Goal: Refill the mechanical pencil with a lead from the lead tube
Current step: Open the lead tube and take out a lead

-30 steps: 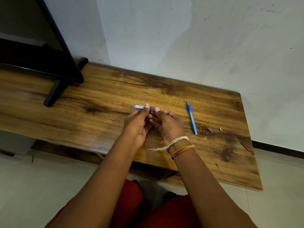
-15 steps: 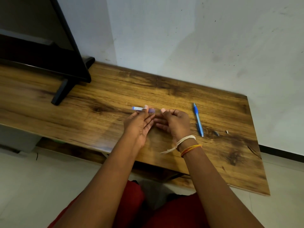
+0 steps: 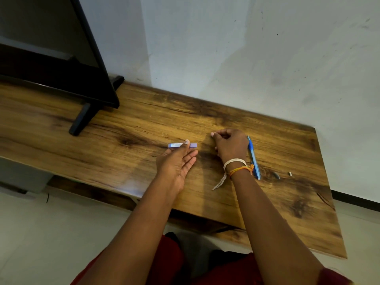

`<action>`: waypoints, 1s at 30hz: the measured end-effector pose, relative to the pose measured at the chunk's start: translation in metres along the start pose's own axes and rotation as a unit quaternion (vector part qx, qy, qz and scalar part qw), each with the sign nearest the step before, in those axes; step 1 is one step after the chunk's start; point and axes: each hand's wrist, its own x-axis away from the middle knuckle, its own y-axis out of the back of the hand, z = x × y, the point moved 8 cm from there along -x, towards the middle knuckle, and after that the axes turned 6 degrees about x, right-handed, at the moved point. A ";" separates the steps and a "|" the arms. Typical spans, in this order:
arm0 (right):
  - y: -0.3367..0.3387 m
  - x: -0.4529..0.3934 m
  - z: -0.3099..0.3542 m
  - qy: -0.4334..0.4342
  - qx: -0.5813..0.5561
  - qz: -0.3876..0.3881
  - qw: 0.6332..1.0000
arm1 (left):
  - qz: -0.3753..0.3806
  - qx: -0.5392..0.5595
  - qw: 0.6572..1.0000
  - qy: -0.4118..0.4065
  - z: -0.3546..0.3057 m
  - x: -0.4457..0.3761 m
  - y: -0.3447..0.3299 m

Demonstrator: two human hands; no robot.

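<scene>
The small blue-violet lead tube (image 3: pixel 174 145) lies level over the wooden table (image 3: pixel 144 124), left of centre. My left hand (image 3: pixel 174 163) pinches its middle with the thumb tip while the other fingers stretch out flat. My right hand (image 3: pixel 230 145) hovers to the right of the tube, apart from it, with thumb and forefinger pinched together. Anything between them is too thin to see. The blue mechanical pencil (image 3: pixel 254 161) lies on the table just right of my right hand, partly hidden by the wrist.
A small dark cap (image 3: pixel 276 175) and a tiny pale piece (image 3: pixel 290 173) lie on the table right of the pencil. A black monitor with its stand foot (image 3: pixel 80 120) occupies the back left. The wall runs along the table's far edge.
My hands were together at the tube. The right hand has drawn away to the right with its fingertips pinched, and the left hand's fingers have spread while keeping the tube.
</scene>
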 end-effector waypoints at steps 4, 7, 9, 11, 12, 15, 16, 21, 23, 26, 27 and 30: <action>-0.001 -0.002 -0.005 -0.020 -0.004 0.003 1.000 | 0.000 -0.008 1.000 0.002 0.001 0.001 -0.003; 0.003 0.004 -0.010 -0.064 -0.088 0.013 0.994 | 0.007 -0.012 1.000 0.004 0.001 0.004 -0.006; 0.007 0.013 -0.013 -0.118 -0.179 0.020 0.977 | 0.015 -0.024 1.000 0.006 0.000 0.006 -0.012; 0.007 0.032 -0.013 -0.184 -0.284 0.053 0.939 | 0.020 -0.041 0.999 0.007 0.001 0.010 -0.016; 0.006 0.045 -0.012 -0.218 -0.336 0.076 0.913 | 0.023 -0.049 0.999 0.009 0.002 0.012 -0.018; 0.007 0.088 -0.015 -0.299 -0.438 0.128 0.838 | 0.033 -0.083 0.996 0.017 0.006 0.021 -0.023; 0.007 0.100 -0.016 -0.313 -0.457 0.139 0.821 | 0.035 -0.096 0.995 0.015 0.006 0.023 -0.025; 0.003 0.121 -0.016 -0.336 -0.529 0.158 0.763 | 0.036 -0.187 0.981 -0.035 0.001 0.030 -0.030; 0.001 0.117 -0.012 -0.335 -0.548 0.170 0.748 | 0.042 -0.233 0.968 -0.079 -0.005 0.032 -0.032; -0.001 0.111 -0.008 -0.333 -0.561 0.196 0.732 | 0.047 -0.293 0.944 -0.143 -0.015 0.033 -0.037; -0.002 0.110 -0.008 -0.336 -0.564 0.202 0.727 | 0.051 -0.306 0.937 -0.161 -0.018 0.033 -0.039; -0.004 0.106 -0.009 -0.343 -0.561 0.208 0.724 | 0.073 -0.325 0.918 -0.214 -0.023 0.034 -0.049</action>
